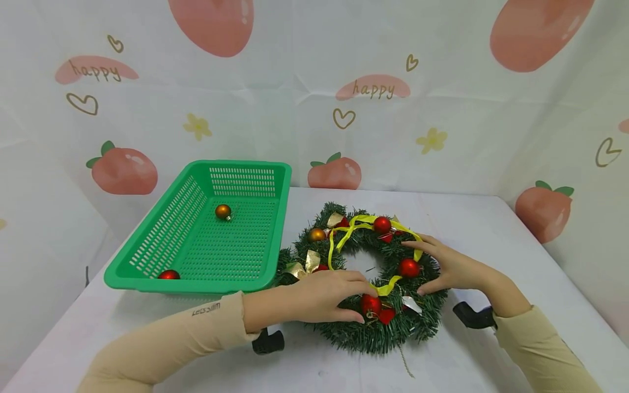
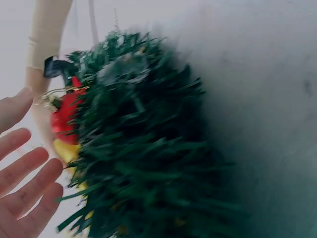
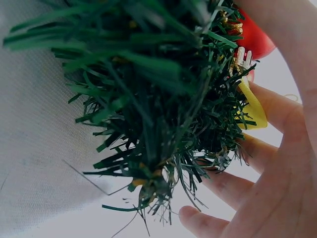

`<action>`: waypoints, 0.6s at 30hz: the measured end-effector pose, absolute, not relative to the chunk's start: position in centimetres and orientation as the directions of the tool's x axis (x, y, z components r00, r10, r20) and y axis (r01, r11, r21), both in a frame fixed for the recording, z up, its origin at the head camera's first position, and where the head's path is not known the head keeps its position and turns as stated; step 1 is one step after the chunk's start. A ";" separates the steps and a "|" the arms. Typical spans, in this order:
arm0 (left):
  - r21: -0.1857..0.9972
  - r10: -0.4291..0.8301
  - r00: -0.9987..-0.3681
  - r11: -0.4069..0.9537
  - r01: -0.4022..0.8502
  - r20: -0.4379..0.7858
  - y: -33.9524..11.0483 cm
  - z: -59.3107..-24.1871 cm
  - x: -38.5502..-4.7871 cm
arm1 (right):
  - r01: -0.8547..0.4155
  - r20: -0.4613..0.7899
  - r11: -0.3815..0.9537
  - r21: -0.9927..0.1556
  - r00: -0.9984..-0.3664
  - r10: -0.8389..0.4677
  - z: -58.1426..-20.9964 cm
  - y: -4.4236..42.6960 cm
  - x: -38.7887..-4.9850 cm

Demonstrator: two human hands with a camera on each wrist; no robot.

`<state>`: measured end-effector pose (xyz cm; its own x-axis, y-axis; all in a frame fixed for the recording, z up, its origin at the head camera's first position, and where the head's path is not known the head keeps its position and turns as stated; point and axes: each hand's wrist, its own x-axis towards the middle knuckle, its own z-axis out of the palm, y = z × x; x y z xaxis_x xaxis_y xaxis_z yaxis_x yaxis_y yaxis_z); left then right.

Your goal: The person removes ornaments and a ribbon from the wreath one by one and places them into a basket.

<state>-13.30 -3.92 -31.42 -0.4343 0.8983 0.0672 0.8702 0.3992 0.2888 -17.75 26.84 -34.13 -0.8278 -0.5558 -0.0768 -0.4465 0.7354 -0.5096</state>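
Observation:
A green tinsel wreath [image 1: 422, 322] lies on the table, trimmed with red ornament balls, gold and silver bows and a yellow ribbon [image 1: 388, 288]. Over its front left part hovers my left hand [image 1: 326, 297], fingers loosely extended beside a red ball [image 1: 371, 304]; in the left wrist view the fingers [image 2: 32, 196] hold nothing. At the wreath's right side, my right hand [image 1: 454, 267] spreads its fingers around the outer edge, near another red ball [image 1: 409, 267]. The right wrist view shows these fingers [image 3: 228, 186] relaxed against the tinsel, by the ribbon.
A green plastic basket [image 1: 196, 285] stands at the left, holding an orange ball [image 1: 223, 212] and a red ball [image 1: 169, 274]. Black wrist-mounted pieces hang below both wrists. Behind the table hangs a white cloth [image 1: 275, 82] printed with peaches.

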 end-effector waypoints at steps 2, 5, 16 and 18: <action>0.292 0.892 -0.446 0.410 0.864 0.069 -3.7 -31.8 -13.4 | -0.448 -0.075 0.734 -0.510 -0.827 -0.557 -34.2 26.9 -17.7; 0.296 0.883 -0.465 0.427 0.854 0.069 -3.4 -32.5 -13.5 | -0.451 -0.072 0.734 -0.508 -0.827 -0.558 -34.2 26.9 -17.7; 0.299 0.865 -0.497 0.458 0.837 0.066 -2.9 -34.0 -13.3 | -0.446 -0.076 0.738 -0.506 -0.830 -0.553 -34.0 26.8 -17.6; 0.306 0.861 -0.502 0.459 0.834 0.075 -2.8 -34.1 -13.3 | -0.447 -0.074 0.736 -0.508 -0.829 -0.555 -34.0 26.8 -17.6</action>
